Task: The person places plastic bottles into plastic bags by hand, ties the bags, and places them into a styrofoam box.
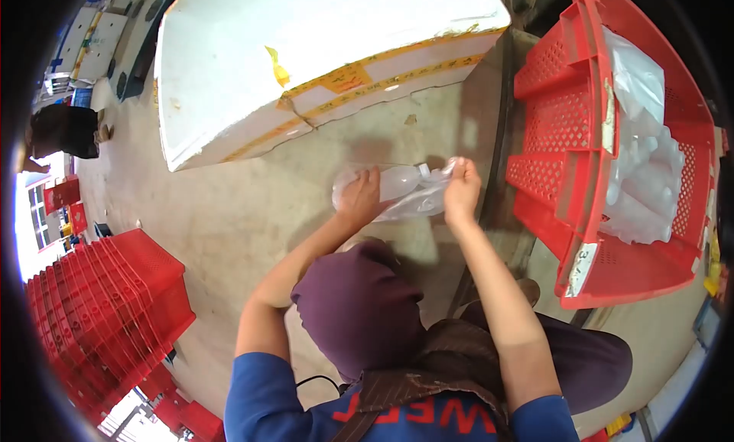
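Note:
In front of me a clear plastic bag (413, 206) holds a translucent white bottle (399, 181), lying on its side with its neck and cap toward the right. My left hand (360, 196) is closed around the bottom end of the bagged bottle. At the bag's other end, my right hand (462, 188) pinches a gathered edge of the film just beyond the cap. Both hands are above the floor, between the white foam box (375, 69) and my bent knee.
To the right stands a red perforated crate (554, 109) containing several bagged translucent bottles (646, 178). Nested red crates (115, 297) are stacked at the left. A person in dark clothing (65, 131) is farther off at the left. Yellow printed tape runs along the foam box.

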